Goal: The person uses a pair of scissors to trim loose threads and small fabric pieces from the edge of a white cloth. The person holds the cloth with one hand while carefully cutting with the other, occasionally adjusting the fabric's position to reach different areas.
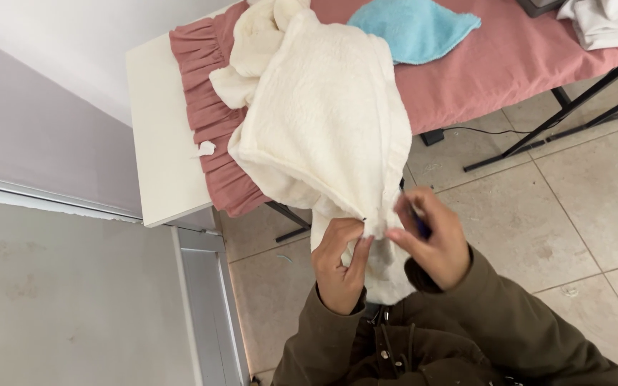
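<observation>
Fingers of left hand (339, 261) and right hand (429, 239) pinching cream towel (323, 121) edge, wrists raised

- A white wall (73, 50) fills the upper left; below it runs a greyish panel (30, 143).
- A pale framed surface (66, 300) takes the lower left, edged by a light grey frame (209, 307).
- The floor (581, 214) is laid with large beige tiles with thin grout lines.
- A white table top (159, 143) carries a dusty pink ruffled cloth (466, 71).
- Black metal legs (559, 114) brace the table on the right.
- A dark cable (481, 131) lies on the tiles beneath.
- The light is soft and even.
</observation>
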